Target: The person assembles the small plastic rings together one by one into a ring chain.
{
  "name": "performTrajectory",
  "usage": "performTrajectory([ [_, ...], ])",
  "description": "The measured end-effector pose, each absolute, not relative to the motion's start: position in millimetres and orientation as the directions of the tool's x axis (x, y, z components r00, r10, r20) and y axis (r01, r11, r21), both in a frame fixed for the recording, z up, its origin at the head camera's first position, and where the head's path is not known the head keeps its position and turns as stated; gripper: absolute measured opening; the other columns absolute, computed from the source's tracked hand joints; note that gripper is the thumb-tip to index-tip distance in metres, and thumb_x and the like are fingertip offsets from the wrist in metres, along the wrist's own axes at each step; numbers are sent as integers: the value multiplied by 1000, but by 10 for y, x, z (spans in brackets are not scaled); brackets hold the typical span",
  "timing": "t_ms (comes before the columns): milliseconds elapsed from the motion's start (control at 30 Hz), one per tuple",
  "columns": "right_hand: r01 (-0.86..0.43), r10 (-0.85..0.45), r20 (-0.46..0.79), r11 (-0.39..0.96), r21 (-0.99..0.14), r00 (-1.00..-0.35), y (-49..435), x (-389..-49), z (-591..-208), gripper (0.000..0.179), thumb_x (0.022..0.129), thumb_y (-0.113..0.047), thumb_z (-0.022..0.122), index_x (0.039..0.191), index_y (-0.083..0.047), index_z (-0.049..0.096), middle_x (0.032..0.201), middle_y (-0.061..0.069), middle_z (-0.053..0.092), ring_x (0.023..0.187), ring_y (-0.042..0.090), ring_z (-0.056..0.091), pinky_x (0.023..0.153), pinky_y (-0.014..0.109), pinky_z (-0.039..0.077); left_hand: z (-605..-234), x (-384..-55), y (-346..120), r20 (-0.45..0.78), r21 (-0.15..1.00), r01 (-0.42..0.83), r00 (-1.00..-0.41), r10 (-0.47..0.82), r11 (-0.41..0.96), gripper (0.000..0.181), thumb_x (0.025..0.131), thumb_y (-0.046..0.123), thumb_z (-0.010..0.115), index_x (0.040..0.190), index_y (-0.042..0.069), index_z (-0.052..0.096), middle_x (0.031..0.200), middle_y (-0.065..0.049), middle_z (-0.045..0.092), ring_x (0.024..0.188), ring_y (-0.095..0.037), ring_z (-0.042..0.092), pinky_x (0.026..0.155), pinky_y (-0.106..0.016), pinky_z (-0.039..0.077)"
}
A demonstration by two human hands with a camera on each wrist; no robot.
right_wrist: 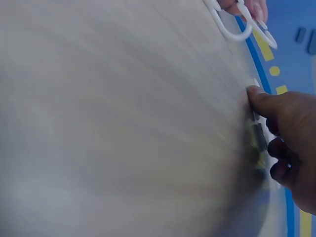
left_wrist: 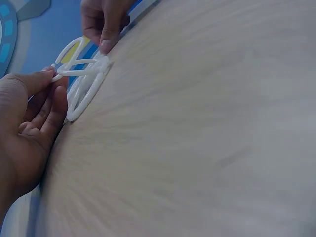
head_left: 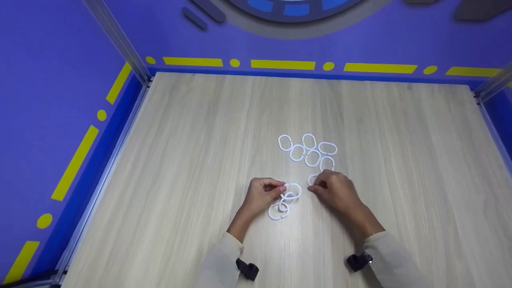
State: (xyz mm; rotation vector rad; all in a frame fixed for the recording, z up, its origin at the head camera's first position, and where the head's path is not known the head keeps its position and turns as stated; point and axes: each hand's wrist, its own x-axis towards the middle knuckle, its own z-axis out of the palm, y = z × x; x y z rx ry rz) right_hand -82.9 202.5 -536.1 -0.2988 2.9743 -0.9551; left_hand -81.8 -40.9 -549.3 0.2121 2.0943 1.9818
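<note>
My left hand (head_left: 262,196) pinches a white oval plastic ring (head_left: 301,192) between thumb and fingertips. Two more rings hang linked from it, the lowest one (head_left: 273,216) near the tabletop; the left wrist view shows this short chain (left_wrist: 84,103) close up. To the right, my right hand (head_left: 336,190) has its thumb and curled fingers on another white ring (head_left: 309,181) at the table surface, partly hidden by the fingers. In the right wrist view the thumb (right_wrist: 266,102) of that hand presses down at the ring's edge.
Several loose white rings lie in a cluster just beyond the right hand, among them one at the far left (head_left: 279,145) and one at the right (head_left: 336,149). The wood-grain table (head_left: 192,152) is bounded by blue panels (head_left: 200,44) at the back and left.
</note>
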Motion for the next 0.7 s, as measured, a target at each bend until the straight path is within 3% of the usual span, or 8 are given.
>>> performTrajectory([
  [333, -91, -142, -31, 770, -631, -989, 2323, -886, -5277, 15, 85, -13, 82, 97, -7, 76, 88, 6, 64, 77, 15, 53, 64, 22, 42, -5482, -822, -412, -90, 994, -66, -952, 293, 91, 14, 89, -2, 73, 101, -9, 75, 98, -27, 75, 72, 0, 65, 65, -13, 55],
  [567, 48, -26, -111, 788, -614, -993, 2423, -864, -5225, 13, 84, -8, 81, 95, -4, 74, 91, 11, 67, 81, 20, 57, 65, 24, 43, -5454, -814, -386, -100, 993, -76, -946, 309, 89, 15, 90, 1, 73, 102, -8, 75, 99, -27, 75, 72, -2, 66, 65, -14, 55],
  [700, 48, -34, -122, 792, -609, -992, 2464, -863, -5224, 8, 87, -7, 78, 92, -3, 72, 91, 11, 65, 80, 21, 57, 64, 25, 44, -5451, -820, -400, -104, 994, -87, -949, 299, 71, 15, 90, 1, 73, 102, -8, 74, 98, -27, 75, 72, -3, 67, 65, -15, 55],
])
